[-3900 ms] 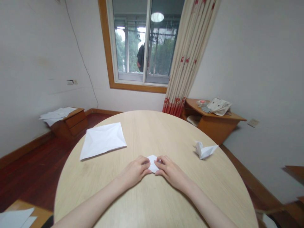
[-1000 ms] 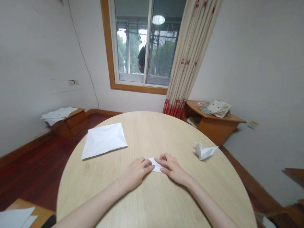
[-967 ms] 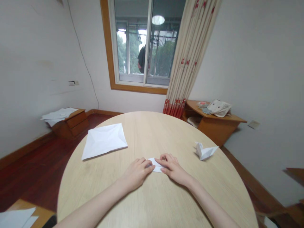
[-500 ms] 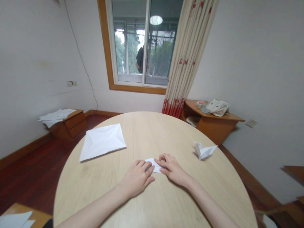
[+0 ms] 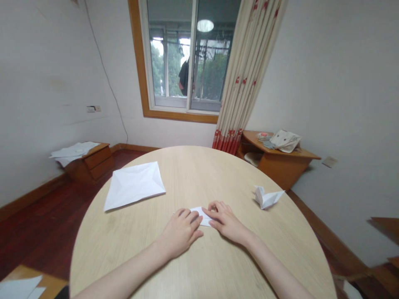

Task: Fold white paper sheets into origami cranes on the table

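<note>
A small folded white paper point(image 5: 203, 216) lies flat on the round wooden table point(image 5: 199, 265), near the middle. My left hand point(image 5: 182, 231) rests on its left part with the fingers stretched flat, pressing it down. My right hand point(image 5: 225, 220) lies on its right part, fingers curled and fingertips pressing the paper against the table. Most of the paper is hidden under both hands.
A large creased white sheet point(image 5: 134, 185) lies at the table's far left. A finished folded paper figure point(image 5: 267, 197) stands at the right. Beyond are a low drawer unit with papers point(image 5: 81, 153), a corner shelf with a bag point(image 5: 282, 146), a curtain and a window.
My left hand has slid a little toward me and flattened over the paper. My right hand stays pressing its right part. The folded paper is now a narrower strip than 3.9 s ago.
</note>
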The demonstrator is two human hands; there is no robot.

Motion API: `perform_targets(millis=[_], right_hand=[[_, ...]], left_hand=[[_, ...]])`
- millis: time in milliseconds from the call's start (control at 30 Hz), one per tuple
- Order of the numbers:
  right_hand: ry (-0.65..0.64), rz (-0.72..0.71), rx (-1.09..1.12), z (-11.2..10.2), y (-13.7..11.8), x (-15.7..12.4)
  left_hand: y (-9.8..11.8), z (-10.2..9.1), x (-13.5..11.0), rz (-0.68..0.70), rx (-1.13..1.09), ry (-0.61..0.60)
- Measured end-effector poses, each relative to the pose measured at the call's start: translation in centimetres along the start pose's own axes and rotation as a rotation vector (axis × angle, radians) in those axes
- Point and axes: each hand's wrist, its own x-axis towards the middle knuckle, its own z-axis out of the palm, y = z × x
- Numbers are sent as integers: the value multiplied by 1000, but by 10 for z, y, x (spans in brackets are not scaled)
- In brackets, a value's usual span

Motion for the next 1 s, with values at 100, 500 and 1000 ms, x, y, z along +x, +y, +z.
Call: perform_targets(millis=[100, 500, 1000], right_hand=[[8, -15, 31, -2, -2, -2], [25, -74, 94, -12, -17, -6], [49, -149, 86, -12, -25, -6]], left_hand=[[-2, -3, 1, -15, -46, 0], [-16, -2, 2, -53, -61, 94], [-19, -1, 2, -156, -6, 137]])
